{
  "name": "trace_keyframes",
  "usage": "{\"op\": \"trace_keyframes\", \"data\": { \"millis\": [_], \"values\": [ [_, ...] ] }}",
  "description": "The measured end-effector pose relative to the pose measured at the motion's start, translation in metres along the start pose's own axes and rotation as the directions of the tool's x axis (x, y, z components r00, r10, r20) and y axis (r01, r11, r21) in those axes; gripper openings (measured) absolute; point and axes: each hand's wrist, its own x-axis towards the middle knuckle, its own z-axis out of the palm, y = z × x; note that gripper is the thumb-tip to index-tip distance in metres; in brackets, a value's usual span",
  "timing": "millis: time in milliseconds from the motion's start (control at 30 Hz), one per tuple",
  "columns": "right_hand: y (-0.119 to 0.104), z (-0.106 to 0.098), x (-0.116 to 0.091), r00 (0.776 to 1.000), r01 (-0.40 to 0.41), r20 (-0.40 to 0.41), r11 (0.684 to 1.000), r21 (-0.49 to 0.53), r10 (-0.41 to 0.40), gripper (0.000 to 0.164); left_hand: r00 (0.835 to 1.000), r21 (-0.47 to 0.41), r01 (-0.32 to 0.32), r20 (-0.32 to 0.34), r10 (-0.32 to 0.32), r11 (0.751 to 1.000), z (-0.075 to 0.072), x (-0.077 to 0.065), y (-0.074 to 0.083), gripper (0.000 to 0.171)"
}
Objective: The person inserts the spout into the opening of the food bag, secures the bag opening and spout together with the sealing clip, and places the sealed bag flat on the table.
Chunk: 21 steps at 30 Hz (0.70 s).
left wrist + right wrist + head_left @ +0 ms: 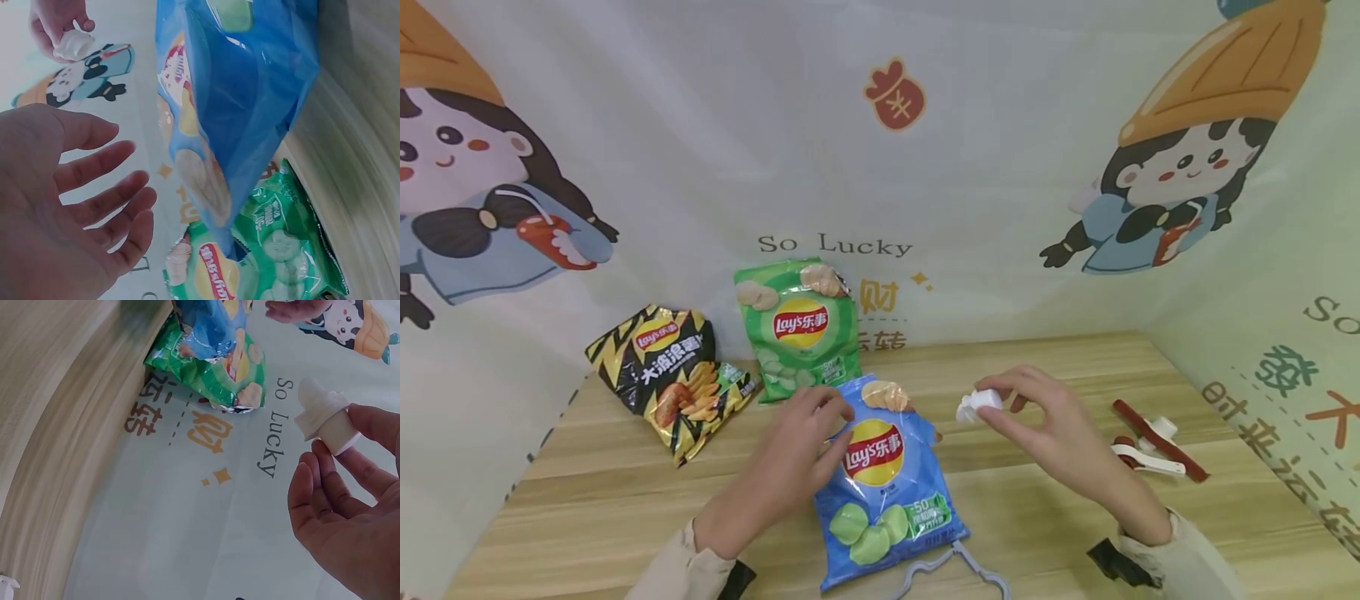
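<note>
Above the table, just right of the blue chip bag (895,492), we've got the small white cap-like piece (984,402) pinched between right hand (1060,433) thumb and fingers. Left hand (790,450) hangs beside the bag, fingers loosely parted, holding nothing. We read this as positioning; next move likely calls for left fingers steadying the bag. Green bag (801,367) at far edge, dark red strip (1187,463) near right edge.
</note>
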Motion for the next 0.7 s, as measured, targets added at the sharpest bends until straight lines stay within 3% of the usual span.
{"op": "trace_keyframes", "data": {
  "millis": [233, 400, 700],
  "values": [
    [0.006, 0.007, 0.01, 0.999, -0.031, 0.019, 0.999, -0.013, 0.032, 0.022, 0.999, -0.024, 0.039, -0.004, -0.039, 0.999, 0.005, 0.016, -0.01, 0.021],
    [0.007, 0.013, 0.019, 0.998, -0.04, 0.041, 0.999, -0.003, 0.04, 0.024, 0.995, -0.05, 0.096, 0.027, -0.095, 0.994, 0.012, 0.024, -0.015, 0.032],
    [0.009, 0.023, 0.035, 0.997, -0.056, 0.052, 0.998, 0.018, 0.055, 0.027, 0.958, -0.132, 0.272, 0.133, -0.255, 0.953, 0.021, 0.035, -0.021, 0.038]
  ]
}}
